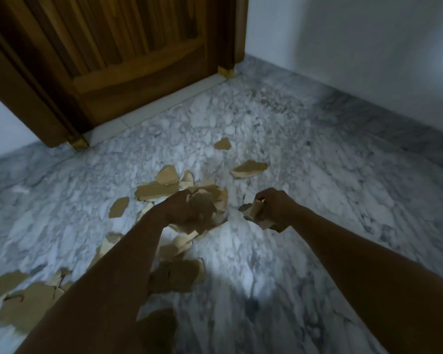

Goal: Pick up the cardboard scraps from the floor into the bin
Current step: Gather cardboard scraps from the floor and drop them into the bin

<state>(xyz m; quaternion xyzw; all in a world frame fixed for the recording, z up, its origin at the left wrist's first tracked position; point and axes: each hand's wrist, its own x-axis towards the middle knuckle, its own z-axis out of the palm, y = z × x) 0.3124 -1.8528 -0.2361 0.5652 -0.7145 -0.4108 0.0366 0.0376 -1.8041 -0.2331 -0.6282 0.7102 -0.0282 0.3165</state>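
L hand (179, 209) grips a bunch of cardboard scraps (207, 204), R hand (275, 206) fingers curled round a small scrap (253, 214); more loose scraps (155, 190) on marble floor (279, 139) nr wooden door (118, 54) (blurry)

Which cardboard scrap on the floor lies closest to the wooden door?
The small tan cardboard scrap lying alone, beyond the longer tan scrap and the main pile.
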